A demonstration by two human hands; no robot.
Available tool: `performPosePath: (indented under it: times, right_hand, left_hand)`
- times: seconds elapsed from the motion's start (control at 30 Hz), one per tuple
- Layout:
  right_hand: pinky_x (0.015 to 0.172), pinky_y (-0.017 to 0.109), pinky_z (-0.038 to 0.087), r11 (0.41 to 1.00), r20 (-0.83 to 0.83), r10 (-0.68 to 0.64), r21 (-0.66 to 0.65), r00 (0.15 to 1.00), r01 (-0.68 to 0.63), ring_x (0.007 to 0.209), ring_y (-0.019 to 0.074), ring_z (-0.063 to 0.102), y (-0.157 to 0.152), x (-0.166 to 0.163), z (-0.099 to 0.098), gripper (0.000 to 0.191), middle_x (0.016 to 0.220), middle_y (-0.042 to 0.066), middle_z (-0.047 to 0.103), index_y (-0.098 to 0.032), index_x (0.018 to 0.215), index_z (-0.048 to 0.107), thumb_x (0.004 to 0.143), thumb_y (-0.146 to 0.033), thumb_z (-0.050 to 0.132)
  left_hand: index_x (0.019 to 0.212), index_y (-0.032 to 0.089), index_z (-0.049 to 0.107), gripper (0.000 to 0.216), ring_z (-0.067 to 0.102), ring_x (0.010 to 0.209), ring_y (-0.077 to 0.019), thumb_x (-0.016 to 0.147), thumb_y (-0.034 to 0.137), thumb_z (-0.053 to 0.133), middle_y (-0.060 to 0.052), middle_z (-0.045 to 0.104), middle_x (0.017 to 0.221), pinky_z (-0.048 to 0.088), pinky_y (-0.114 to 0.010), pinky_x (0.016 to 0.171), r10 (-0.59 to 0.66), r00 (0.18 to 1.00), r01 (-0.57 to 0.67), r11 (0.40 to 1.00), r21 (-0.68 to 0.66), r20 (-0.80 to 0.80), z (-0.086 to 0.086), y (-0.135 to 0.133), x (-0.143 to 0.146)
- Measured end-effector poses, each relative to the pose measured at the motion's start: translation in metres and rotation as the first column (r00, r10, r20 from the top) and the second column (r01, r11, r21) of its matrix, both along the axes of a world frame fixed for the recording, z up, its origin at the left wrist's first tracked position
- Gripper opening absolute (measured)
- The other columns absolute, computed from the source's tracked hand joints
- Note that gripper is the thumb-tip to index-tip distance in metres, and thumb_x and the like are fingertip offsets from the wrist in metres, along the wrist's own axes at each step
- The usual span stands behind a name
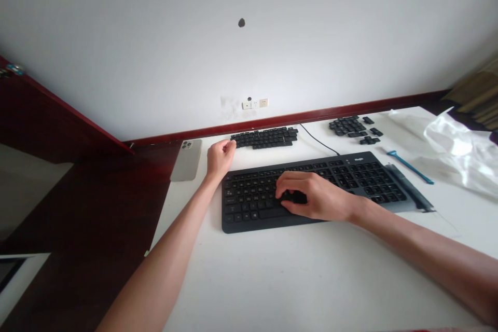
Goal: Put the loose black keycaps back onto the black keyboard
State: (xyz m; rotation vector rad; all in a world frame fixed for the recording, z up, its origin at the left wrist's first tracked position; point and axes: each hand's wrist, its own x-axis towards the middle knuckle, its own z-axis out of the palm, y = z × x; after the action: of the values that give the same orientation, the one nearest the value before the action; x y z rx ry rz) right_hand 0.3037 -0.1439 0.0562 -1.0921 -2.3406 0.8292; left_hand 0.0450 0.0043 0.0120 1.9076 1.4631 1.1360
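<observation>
A black keyboard (350, 176) lies across the white table (295, 275). My right hand (311, 194) rests on its middle keys, fingers curled and pressed down on a key. My left hand (220, 156) is closed in a pinch at the left end of a row of loose black keycaps (265, 137) laid out behind the keyboard. What the left fingers pinch is too small to make out. A second group of loose keycaps (350, 125) sits at the back right.
A phone (187, 160) lies face down at the table's left edge. A blue tool (410, 167) and crumpled clear plastic (455, 148) lie at the right. The keyboard's cable (317, 142) runs toward the wall. Dark red floor lies to the left.
</observation>
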Motion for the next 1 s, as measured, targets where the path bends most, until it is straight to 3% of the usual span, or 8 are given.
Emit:
performPosePath:
  times: [0.3,0.47,1.0]
  right_hand:
    - [0.087,0.033,0.057,0.996,-0.097,0.059,0.065,0.994,-0.053,0.100,0.0204,0.070,0.001,0.000,-0.017,0.012,0.107,0.008,0.075,-0.021,0.104,0.077,0.098,-0.022,0.066]
    - [0.084,0.032,0.058,0.993,-0.131,0.064,0.106,0.989,-0.051,0.097,0.0197,0.072,0.003,0.002,-0.025,0.015,0.108,0.008,0.076,-0.020,0.111,0.077,0.097,-0.022,0.069]
    - [0.084,0.032,0.058,0.983,-0.099,0.114,0.152,0.988,-0.098,0.097,0.0196,0.071,0.002,-0.001,-0.020,0.014,0.108,0.010,0.074,-0.020,0.107,0.077,0.101,-0.022,0.064]
  left_hand:
    - [0.059,0.021,0.027,0.048,0.028,0.058,-0.0120,0.093,0.039,0.057,0.004,0.026,0.057,0.021,-0.030,0.058,-0.008,1.000,0.008,1.000,0.015,0.009,-0.001,0.000,0.000]
    - [0.060,0.021,0.027,0.048,0.027,0.058,-0.0117,0.094,0.038,0.057,0.004,0.025,0.057,0.020,-0.030,0.058,-0.018,1.000,0.018,0.999,0.034,0.003,-0.002,0.001,0.000]
    - [0.060,0.021,0.027,0.048,0.027,0.058,-0.0120,0.094,0.039,0.058,0.004,0.026,0.057,0.020,-0.030,0.058,-0.023,0.999,0.023,0.999,0.030,0.025,-0.002,0.001,0.000]
